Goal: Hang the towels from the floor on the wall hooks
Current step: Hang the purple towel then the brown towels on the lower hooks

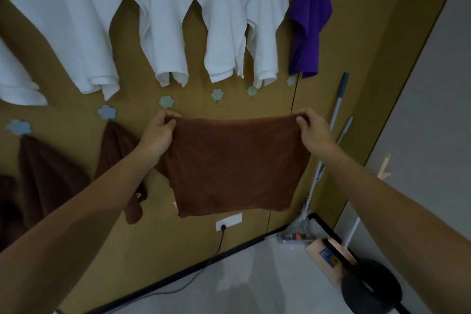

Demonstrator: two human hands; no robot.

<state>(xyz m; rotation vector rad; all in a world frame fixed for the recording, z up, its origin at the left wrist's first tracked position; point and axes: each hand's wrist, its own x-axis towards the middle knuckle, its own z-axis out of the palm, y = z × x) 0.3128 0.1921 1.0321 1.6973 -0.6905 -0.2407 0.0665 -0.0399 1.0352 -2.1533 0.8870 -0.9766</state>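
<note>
I hold a brown towel (234, 166) spread flat in front of the tan wall. My left hand (159, 132) pinches its top left corner and my right hand (312, 130) pinches its top right corner. Just above the towel's top edge sits a row of pale flower-shaped hooks: one (166, 101) by my left hand, another (217, 94) in the middle, a third (252, 90) to the right. Two other brown towels (51, 178) (117, 145) hang from hooks at the lower left.
Several white towels (163, 15) and a purple towel (309, 20) hang in an upper row. A mop handle (336, 109) leans in the right corner. A wall socket (229, 222) with a black cable sits below the towel. A dark round object (372, 288) lies on the floor.
</note>
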